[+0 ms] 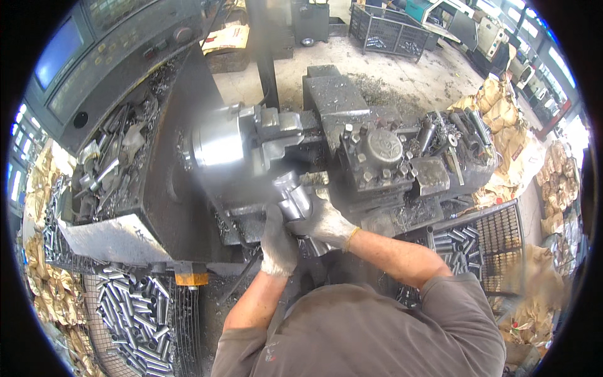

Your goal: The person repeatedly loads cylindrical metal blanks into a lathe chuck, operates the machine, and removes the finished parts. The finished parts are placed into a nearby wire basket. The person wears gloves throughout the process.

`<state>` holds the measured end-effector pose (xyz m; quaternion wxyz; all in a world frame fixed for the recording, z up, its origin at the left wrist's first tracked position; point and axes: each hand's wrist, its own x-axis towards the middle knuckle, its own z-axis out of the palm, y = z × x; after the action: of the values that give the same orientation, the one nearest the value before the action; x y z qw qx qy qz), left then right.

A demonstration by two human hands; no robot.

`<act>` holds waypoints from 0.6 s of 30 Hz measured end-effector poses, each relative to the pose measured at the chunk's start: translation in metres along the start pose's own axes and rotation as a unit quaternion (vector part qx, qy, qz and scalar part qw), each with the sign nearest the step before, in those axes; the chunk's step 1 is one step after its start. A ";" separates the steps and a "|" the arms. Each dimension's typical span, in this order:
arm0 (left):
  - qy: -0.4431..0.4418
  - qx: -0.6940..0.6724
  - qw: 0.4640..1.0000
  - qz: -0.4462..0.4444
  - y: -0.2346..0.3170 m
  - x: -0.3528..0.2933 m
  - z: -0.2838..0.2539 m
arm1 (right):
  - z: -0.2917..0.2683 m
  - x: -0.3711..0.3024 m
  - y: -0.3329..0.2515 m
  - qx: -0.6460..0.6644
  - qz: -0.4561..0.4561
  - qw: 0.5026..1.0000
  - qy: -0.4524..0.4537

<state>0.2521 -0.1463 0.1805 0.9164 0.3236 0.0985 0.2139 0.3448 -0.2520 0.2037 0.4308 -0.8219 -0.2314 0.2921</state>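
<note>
- Steel tube piece (pixel 294 193) just below the lathe chuck (pixel 220 146), gripped from the right by gloved right hand (pixel 325 221).
- Gloved left hand (pixel 277 242) curled beneath it, touching; hold itself unclear.
- Wire basket of tubes (pixel 135 311) lower left.

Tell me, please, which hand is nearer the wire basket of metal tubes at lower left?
Left. The left hand is right of and above the basket; the right hand lies farther right.

I am standing in a metalworking machine shop: a lathe (pixel 282 144) with chuck (pixel 217 144) and tool turret (pixel 383 154) is sitting before me, its control panel (pixel 94 50) at left, wire baskets (pixel 135 314) of cut steel tubes flanking it, swarf littering the concrete floor (pixel 402 75).
</note>
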 end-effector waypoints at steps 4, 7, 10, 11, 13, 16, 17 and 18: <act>-0.110 0.046 0.984 0.131 0.043 0.022 0.049 | -0.061 -0.001 -0.066 -0.015 -0.157 0.988 -0.008; -0.071 0.107 0.973 0.193 0.056 0.039 0.049 | -0.119 0.027 -0.105 -0.230 -0.331 0.915 0.026; -0.003 0.217 0.963 0.158 0.046 0.031 -0.048 | -0.164 0.087 -0.123 -0.509 -0.258 0.818 0.076; 0.038 0.193 0.972 0.127 0.029 0.021 -0.086 | -0.187 0.118 -0.107 -0.552 -0.316 0.767 0.083; 0.110 0.165 0.979 0.050 0.002 -0.004 -0.129 | -0.211 0.163 -0.066 -0.663 -0.333 0.665 0.089; 0.203 0.170 0.964 -0.011 -0.013 -0.053 -0.163 | -0.206 0.202 -0.035 -0.704 -0.241 0.667 -0.025; 0.235 0.176 0.956 -0.014 -0.018 -0.071 -0.185 | -0.203 0.216 -0.019 -0.654 -0.246 0.714 -0.045; 0.269 0.181 0.946 -0.018 -0.021 -0.089 -0.206 | -0.201 0.227 -0.007 -0.601 -0.249 0.756 -0.069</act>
<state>0.1143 -0.0878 0.0116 0.7857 0.4125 0.3842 0.2548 0.6446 -0.2198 0.2372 -0.1115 -0.8029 -0.5847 0.0312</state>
